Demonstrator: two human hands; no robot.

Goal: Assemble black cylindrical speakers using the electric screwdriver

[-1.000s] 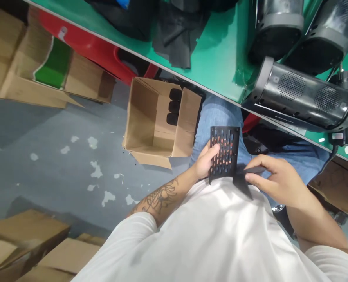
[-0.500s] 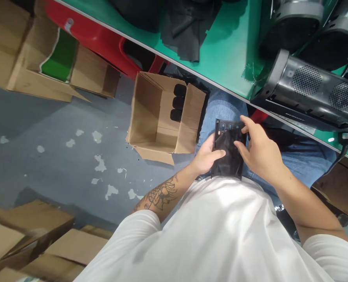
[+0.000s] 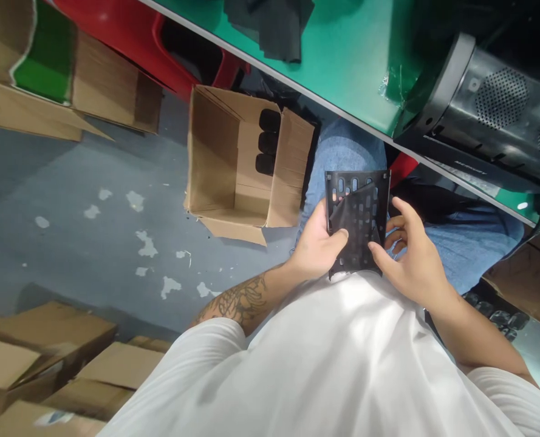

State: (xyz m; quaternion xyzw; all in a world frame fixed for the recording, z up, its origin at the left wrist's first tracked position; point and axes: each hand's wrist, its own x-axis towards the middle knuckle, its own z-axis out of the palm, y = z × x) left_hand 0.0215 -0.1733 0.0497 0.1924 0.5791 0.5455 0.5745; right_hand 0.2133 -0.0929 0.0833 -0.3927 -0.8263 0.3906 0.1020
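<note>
A black perforated grille panel (image 3: 358,218) is held upright over my lap, with a thin black fabric sheet (image 3: 342,209) lying partly over its face. My left hand (image 3: 317,243) grips the panel's left edge, thumb pressed on the front. My right hand (image 3: 410,258) holds the right edge, its thumb on the panel's lower face and its fingers behind. The panel's bottom edge is hidden behind my white shirt.
A green workbench (image 3: 347,67) runs across the top, carrying black fabric pieces (image 3: 274,21) and a black cylindrical speaker housing (image 3: 492,127). On the grey floor stands an open cardboard box (image 3: 233,164) with black parts inside. More cartons (image 3: 37,358) lie bottom left and a red stool (image 3: 128,42) top left.
My right hand brought a black fabric sheet onto the grille, then slid down to its right edge. The sheet now covers only part of the face. The view has shifted slightly.
</note>
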